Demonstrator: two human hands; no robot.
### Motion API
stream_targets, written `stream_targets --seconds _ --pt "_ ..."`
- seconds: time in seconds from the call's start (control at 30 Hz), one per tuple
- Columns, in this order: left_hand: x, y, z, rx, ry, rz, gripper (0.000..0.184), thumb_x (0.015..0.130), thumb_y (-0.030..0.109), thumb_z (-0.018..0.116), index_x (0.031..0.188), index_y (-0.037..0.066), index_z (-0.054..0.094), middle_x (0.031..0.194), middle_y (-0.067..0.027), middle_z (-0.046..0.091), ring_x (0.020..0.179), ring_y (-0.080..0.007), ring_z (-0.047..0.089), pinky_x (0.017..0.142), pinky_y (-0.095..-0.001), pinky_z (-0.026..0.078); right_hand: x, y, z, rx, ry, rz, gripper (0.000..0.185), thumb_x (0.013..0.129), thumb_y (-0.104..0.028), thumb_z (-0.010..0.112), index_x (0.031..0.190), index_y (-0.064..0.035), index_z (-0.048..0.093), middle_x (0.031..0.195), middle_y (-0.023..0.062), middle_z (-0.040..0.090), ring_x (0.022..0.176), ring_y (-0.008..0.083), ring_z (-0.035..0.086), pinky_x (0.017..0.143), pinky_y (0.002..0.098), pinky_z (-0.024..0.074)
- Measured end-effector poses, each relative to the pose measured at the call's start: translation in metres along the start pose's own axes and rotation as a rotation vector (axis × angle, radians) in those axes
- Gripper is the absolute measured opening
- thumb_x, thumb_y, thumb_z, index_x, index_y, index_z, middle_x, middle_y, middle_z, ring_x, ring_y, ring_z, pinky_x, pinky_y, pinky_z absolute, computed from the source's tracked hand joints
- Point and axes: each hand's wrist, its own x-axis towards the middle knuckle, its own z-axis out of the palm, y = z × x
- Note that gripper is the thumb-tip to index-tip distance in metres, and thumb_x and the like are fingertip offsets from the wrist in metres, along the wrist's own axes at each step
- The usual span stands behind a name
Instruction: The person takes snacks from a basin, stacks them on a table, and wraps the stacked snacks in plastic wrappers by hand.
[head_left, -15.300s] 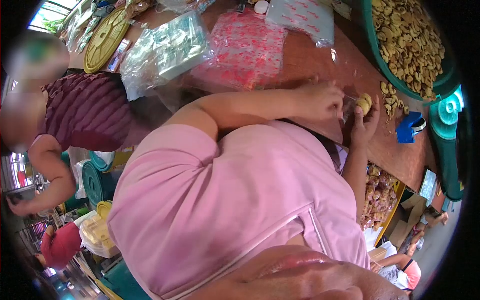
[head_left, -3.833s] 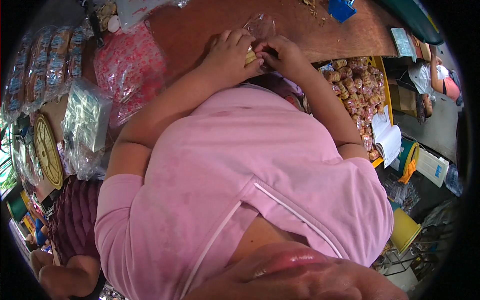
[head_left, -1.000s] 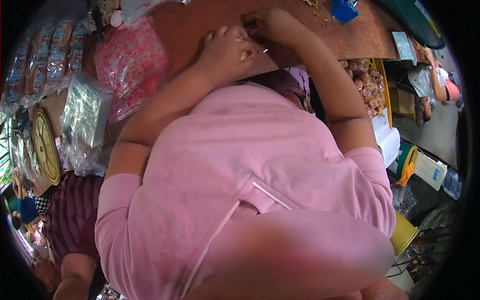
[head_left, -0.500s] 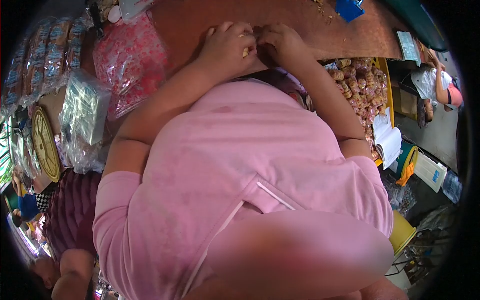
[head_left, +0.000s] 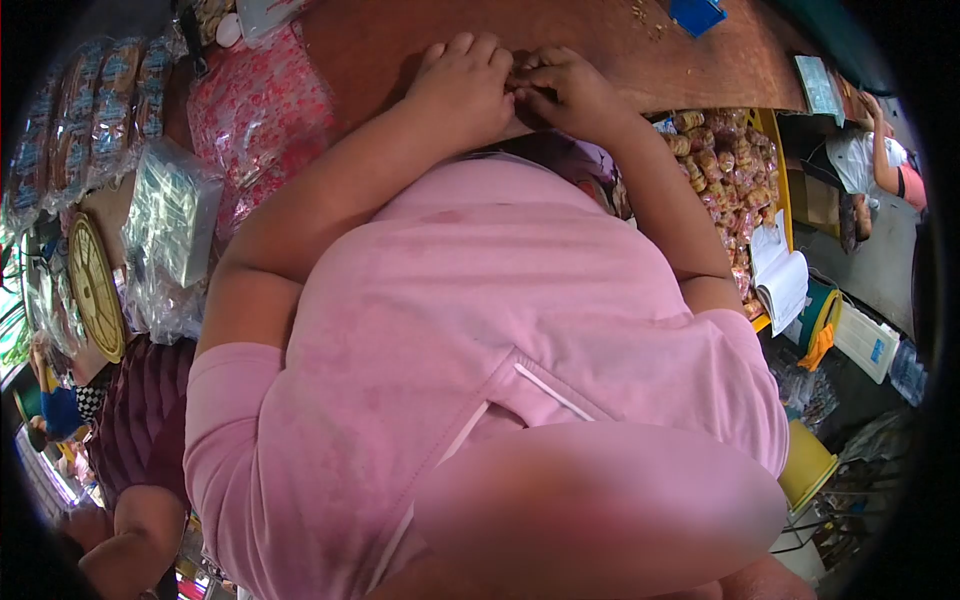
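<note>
My left hand (head_left: 465,88) lies over the front edge of the brown table (head_left: 390,35), its fingers curved down over something hidden beneath them. Touching or nearly touching it, my right hand (head_left: 578,95) has its thumb and fingers drawn together at a small dark gap between the hands. What the fingers grip there is too covered to make out. Left of my left hand lie clear plastic bags with a pink-red print (head_left: 262,110). Right of my right forearm, a yellow crate (head_left: 783,185) holds several wrapped snack packs (head_left: 712,165).
A blue tape dispenser (head_left: 697,14) and crumbs are at the table's far side. Long brown packs (head_left: 115,110), a plastic-wrapped stack (head_left: 170,215) and a round tan lid (head_left: 95,285) are left. An open notebook (head_left: 778,270) lies by the crate. People are at both sides.
My right hand has come back from farther over the table to beside my left hand. My left fingers now cover the yellowish pieces that showed under them earlier.
</note>
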Motion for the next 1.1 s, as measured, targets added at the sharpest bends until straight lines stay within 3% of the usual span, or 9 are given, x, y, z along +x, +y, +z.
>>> stream_targets --seconds 0.13,0.27,0.53,0.73,0.8,0.97,1.1 --pt "0.010 0.006 -0.010 0.067 -0.147 -0.007 0.044 0.087 0.036 0.068 0.117 0.003 0.066 0.118 -0.0134 0.065 0.117 -0.0315 0.057 0.098 -0.0488 0.045 -0.002 0.003 -0.002 0.041 -0.023 -0.020 0.021 0.090 -0.013 0.073 0.109 -0.0036 0.077 0.110 0.0163 0.066 0.106 0.0343 0.060 0.093 0.0427 0.0500" --pt "0.016 0.014 -0.015 0.067 -0.146 0.045 0.054 0.084 0.042 0.071 0.120 0.003 0.064 0.117 -0.0142 0.065 0.114 -0.0324 0.058 0.097 -0.0483 0.046 0.001 -0.001 -0.013 0.072 -0.145 0.069 0.017 0.092 -0.014 0.071 0.102 -0.0020 0.075 0.109 0.0175 0.065 0.106 0.0360 0.058 0.092 0.0438 0.0494" --pt "0.023 0.013 0.001 0.080 -0.151 0.099 0.063 0.082 0.042 0.074 0.128 0.002 0.057 0.120 -0.0162 0.064 0.114 -0.0336 0.059 0.096 -0.0493 0.048 -0.005 0.015 0.011 -0.034 0.022 0.068 0.022 0.085 -0.010 0.071 0.105 -0.0007 0.069 0.102 0.0190 0.067 0.099 0.0408 0.060 0.089 0.0473 0.0504" --pt "0.024 0.014 0.004 -0.052 -0.163 0.000 0.059 0.083 0.036 0.073 0.129 0.004 0.057 0.125 -0.0158 0.064 0.121 -0.0365 0.058 0.101 -0.0530 0.048 -0.004 0.001 -0.001 -0.019 0.034 0.044 0.023 0.086 -0.012 0.073 0.107 -0.0025 0.070 0.103 0.0183 0.068 0.101 0.0399 0.061 0.090 0.0467 0.0510" --pt "0.026 0.011 0.004 -0.114 -0.260 -0.057 0.056 0.083 0.035 0.073 0.128 0.005 0.058 0.124 -0.0156 0.064 0.121 -0.0370 0.057 0.101 -0.0528 0.047 -0.003 -0.001 -0.002 -0.009 0.053 0.040 0.023 0.087 -0.013 0.073 0.107 -0.0030 0.071 0.103 0.0174 0.068 0.102 0.0390 0.062 0.091 0.0461 0.0511" --pt "0.001 -0.029 0.033 -0.283 -0.052 0.031 0.049 0.085 0.039 0.072 0.123 0.009 0.062 0.130 -0.0150 0.061 0.122 -0.0378 0.055 0.103 -0.0519 0.046 -0.006 0.008 0.008 0.012 0.101 0.020 0.020 0.088 -0.013 0.074 0.106 -0.0047 0.073 0.105 0.0144 0.070 0.105 0.0363 0.064 0.093 0.0442 0.0515" --pt "-0.026 -0.038 0.011 -0.281 -0.018 0.083 0.050 0.086 0.043 0.073 0.125 0.012 0.064 0.141 -0.0129 0.056 0.130 -0.0374 0.051 0.109 -0.0528 0.041 -0.003 0.013 0.011 0.110 0.187 0.347 0.019 0.090 -0.013 0.074 0.109 -0.0083 0.074 0.108 0.0136 0.071 0.102 0.0340 0.065 0.093 0.0424 0.0517"
